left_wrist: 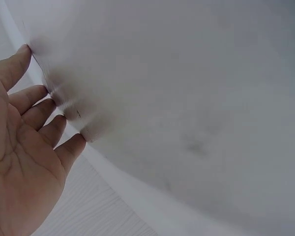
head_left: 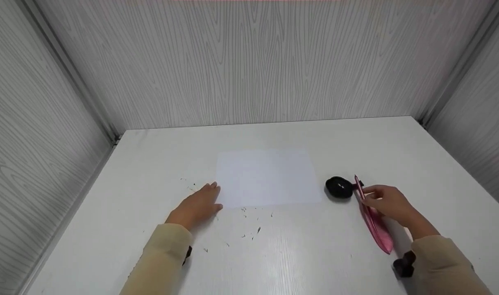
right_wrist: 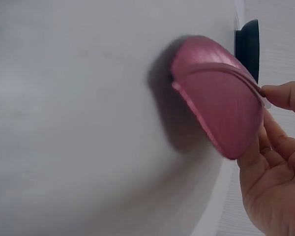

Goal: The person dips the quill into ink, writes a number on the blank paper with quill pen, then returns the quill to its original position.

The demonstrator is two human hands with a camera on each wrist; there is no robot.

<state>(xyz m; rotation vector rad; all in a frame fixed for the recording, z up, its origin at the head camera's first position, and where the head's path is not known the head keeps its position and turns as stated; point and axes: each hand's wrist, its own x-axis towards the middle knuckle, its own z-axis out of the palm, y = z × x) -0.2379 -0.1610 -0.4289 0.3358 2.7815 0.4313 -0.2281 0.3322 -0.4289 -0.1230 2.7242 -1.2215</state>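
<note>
Fingers (head_left: 370, 192) of the right hand (head_left: 386, 205) pinch the pink feather quill (head_left: 374, 223) near its upper end, thumb on one side and fingertips on the other, holding it tilted over the right part of the white table (head_left: 315, 254). Its vane is a metallic rose pink, long and leaf-shaped, with a paler spine running down the middle, and it throws a dark shadow on the table. Just beyond its tip sits a round black inkwell (head_left: 339, 187). Straight and together, the left hand (head_left: 198, 205) lies flat, fingertips touching the near left corner of a blank white sheet of paper (head_left: 268, 176). No writing or brand can be read anywhere.
</note>
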